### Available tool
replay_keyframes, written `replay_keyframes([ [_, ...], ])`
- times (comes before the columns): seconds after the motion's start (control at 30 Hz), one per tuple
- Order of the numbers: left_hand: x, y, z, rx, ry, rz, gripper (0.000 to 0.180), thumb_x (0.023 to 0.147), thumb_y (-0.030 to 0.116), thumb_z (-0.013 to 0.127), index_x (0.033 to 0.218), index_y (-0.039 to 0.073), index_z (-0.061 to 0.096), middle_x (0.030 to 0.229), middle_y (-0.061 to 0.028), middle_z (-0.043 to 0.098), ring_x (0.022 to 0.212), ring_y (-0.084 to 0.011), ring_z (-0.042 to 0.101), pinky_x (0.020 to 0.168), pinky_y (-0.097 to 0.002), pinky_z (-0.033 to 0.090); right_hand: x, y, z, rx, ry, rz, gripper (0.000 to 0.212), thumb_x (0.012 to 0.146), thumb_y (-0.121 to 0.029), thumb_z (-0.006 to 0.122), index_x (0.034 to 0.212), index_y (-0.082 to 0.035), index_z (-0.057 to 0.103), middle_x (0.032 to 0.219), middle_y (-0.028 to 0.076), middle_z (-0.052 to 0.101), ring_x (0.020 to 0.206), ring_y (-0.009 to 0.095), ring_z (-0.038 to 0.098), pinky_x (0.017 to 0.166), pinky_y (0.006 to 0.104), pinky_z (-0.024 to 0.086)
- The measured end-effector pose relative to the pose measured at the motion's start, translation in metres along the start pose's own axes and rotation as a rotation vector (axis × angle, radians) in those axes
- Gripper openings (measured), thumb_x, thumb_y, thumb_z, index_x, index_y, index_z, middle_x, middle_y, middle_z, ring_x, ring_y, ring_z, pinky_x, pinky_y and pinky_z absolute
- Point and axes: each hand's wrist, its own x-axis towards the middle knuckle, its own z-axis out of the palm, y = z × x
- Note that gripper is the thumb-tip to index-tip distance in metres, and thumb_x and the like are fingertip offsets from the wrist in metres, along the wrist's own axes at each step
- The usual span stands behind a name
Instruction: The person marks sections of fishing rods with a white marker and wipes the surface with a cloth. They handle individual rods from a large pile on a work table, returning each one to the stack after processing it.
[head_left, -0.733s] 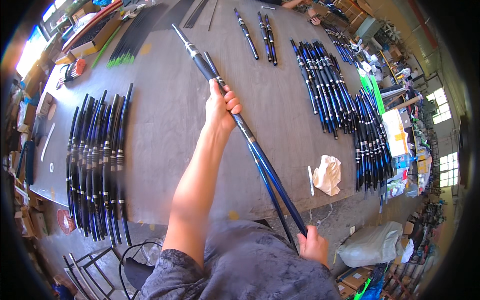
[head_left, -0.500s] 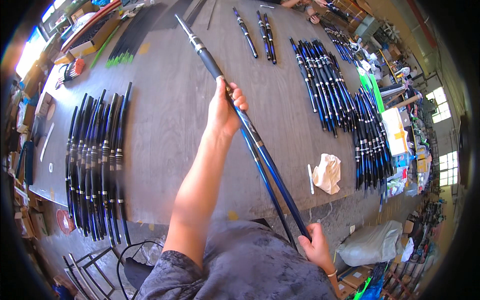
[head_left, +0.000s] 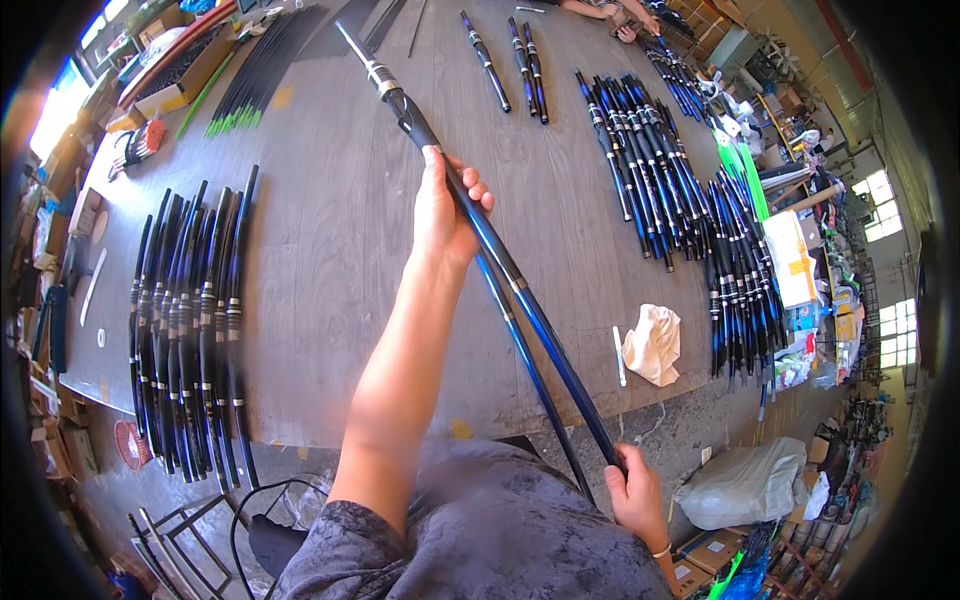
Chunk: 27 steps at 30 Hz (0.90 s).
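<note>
A dark blue and black fishing rod [head_left: 545,332] slants across the middle of the view, its pale metal tip end at the upper left. My left hand [head_left: 447,215] is closed round its upper part, below the silver rings and reel seat [head_left: 402,112]. At the lower right, the fingers of my right hand [head_left: 638,490] wrap its butt end. Beneath runs a second thin blue rod [head_left: 531,362], from behind my left hand down towards my body; whether that hand grips it is hidden.
Rows of rods [head_left: 190,330] lie on the table [head_left: 330,300] at left, with more rod bundles [head_left: 640,165] at right. Several single rods [head_left: 485,62] lie at the far side. A white cloth [head_left: 652,345] rests near the right front edge. Another person's hand [head_left: 627,33] shows at the far right.
The long rod has turned a little about its length, so its reel seat now shows. Its tip has moved slightly left and up. My right hand has shifted slightly on the butt.
</note>
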Motion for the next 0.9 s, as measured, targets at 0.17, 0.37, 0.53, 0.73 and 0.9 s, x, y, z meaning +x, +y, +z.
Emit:
replay_keyframes([
  [0.17, 0.009, 0.004, -0.009, 0.013, -0.016, 0.037, 0.040, 0.099, 0.049, 0.045, 0.086, 0.011, 0.044, 0.062, 0.0013, 0.036, 0.050, -0.0093, 0.030, 0.045, -0.0252, 0.029, 0.000, 0.003, 0.009, -0.299, 0.141, -0.111, 0.026, 0.088, -0.026, 0.063, 0.100, -0.004, 0.058, 0.072, 0.019, 0.063, 0.065, 0.040, 0.062, 0.057, 0.0455, 0.048],
  [0.37, 0.007, 0.010, -0.002, 0.119, 0.029, 0.067, 0.042, 0.099, 0.049, 0.043, 0.084, 0.010, 0.042, 0.058, 0.0029, 0.031, 0.046, -0.0081, 0.026, 0.041, -0.0251, 0.025, -0.009, 0.017, 0.021, -0.336, 0.179, -0.107, 0.029, 0.087, -0.032, 0.065, 0.096, -0.006, 0.057, 0.068, 0.018, 0.062, 0.061, 0.041, 0.062, 0.054, 0.0482, 0.048],
  [0.53, 0.004, 0.001, -0.002, 0.175, 0.030, 0.034, 0.042, 0.100, 0.049, 0.043, 0.083, 0.010, 0.042, 0.057, 0.0043, 0.030, 0.045, -0.0071, 0.026, 0.040, -0.0245, 0.024, -0.017, 0.035, 0.018, -0.064, -0.029, 0.022, 0.032, 0.089, -0.035, 0.062, 0.092, -0.004, 0.056, 0.065, 0.020, 0.060, 0.062, 0.042, 0.061, 0.052, 0.0473, 0.046],
  [0.73, 0.023, -0.013, -0.019, 0.167, -0.050, 0.012, 0.044, 0.099, 0.050, 0.044, 0.087, 0.008, 0.044, 0.060, 0.0011, 0.035, 0.048, -0.0105, 0.032, 0.044, -0.0268, 0.031, -0.001, 0.036, 0.025, 0.011, 0.002, -0.022, 0.030, 0.092, -0.032, 0.059, 0.086, -0.003, 0.053, 0.063, 0.021, 0.056, 0.063, 0.044, 0.059, 0.053, 0.0476, 0.042],
  [0.9, 0.029, -0.044, -0.058, 0.575, -0.021, -0.013, 0.056, 0.098, 0.050, 0.046, 0.120, -0.002, 0.048, 0.106, -0.0151, 0.058, 0.101, -0.0234, 0.058, 0.083, -0.0384, 0.051, 0.025, 0.057, 0.039, 0.033, 0.065, 0.020, 0.028, 0.093, -0.028, 0.057, 0.083, -0.002, 0.052, 0.062, 0.022, 0.055, 0.063, 0.044, 0.058, 0.053, 0.0492, 0.041],
])
